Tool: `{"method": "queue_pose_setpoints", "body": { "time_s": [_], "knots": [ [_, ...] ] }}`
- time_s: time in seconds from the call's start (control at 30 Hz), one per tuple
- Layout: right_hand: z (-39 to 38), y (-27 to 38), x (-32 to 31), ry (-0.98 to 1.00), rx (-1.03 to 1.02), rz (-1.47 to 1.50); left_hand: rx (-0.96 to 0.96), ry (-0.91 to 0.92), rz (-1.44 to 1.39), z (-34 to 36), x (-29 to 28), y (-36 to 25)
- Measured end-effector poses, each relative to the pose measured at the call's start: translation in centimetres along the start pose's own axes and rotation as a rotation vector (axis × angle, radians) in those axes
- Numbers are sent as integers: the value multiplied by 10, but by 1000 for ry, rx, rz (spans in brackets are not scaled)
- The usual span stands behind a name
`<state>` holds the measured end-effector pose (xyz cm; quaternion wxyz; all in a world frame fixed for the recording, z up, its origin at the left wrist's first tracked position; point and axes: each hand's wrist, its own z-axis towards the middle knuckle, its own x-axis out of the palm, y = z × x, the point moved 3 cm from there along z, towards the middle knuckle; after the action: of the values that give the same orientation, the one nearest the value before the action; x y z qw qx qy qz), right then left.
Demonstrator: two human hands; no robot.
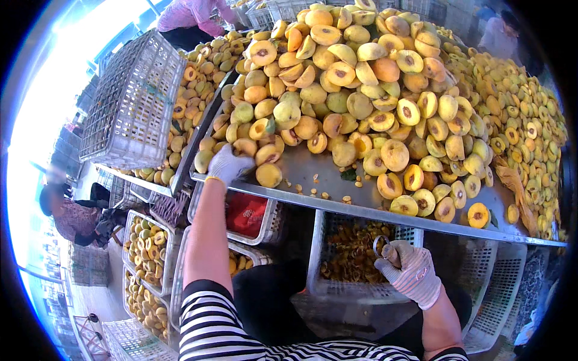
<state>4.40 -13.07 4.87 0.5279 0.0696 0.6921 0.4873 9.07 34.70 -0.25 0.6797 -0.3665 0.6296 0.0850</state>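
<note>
A large heap of yellow peaches (pixel 394 155), many cut in half with the pit showing, covers the metal table (pixel 301 163) before me. At the table's left front edge is my left hand (pixel 226 166) in a white glove. Its fingers reach out beside the nearest peaches, somewhat blurred, and I see nothing held in them. My right hand (pixel 415 272), in a striped glove, is closed round the handle of a ring-bladed pitting tool (pixel 379 245). This hand hovers over a white crate (pixel 313 265) of brown pits and scraps (pixel 355 253) below the table edge.
A red item lies in a crate (pixel 245 215) under the table's left side. Crates of peach halves (pixel 144 253) stand lower left. An upturned pale crate (pixel 129 102) rests on the neighbouring table. Other people work at the left (pixel 75 213) and far side (pixel 189 18).
</note>
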Motion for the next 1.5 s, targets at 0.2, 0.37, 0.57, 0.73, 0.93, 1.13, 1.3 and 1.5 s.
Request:
{"method": "queue_pose_setpoints", "body": {
  "time_s": [0.2,0.37,0.57,0.73,0.93,1.13,1.3,1.5],
  "knots": [
    [-8,-12,-5,-72,-11,-53,25,-32,-203,-25,62,-115],
    [5,-2,3,-79,11,-58,154,31,-44,-66,58,-153],
    [30,9,25,-59,-160,-39,191,141,-52,-98,47,-148],
    [41,8,39,-4,-68,-109,260,30,-117,-112,49,-158],
    [41,7,37,-15,-104,-185,344,-268,-245,-100,8,-113],
    [42,0,36,8,-101,-167,264,-411,120,-56,-54,-25],
    [47,-1,42,28,-91,-173,212,-16,652,-28,-42,8],
    [47,-6,44,42,-64,-170,280,86,948,-30,-29,-32]
  ]
}}
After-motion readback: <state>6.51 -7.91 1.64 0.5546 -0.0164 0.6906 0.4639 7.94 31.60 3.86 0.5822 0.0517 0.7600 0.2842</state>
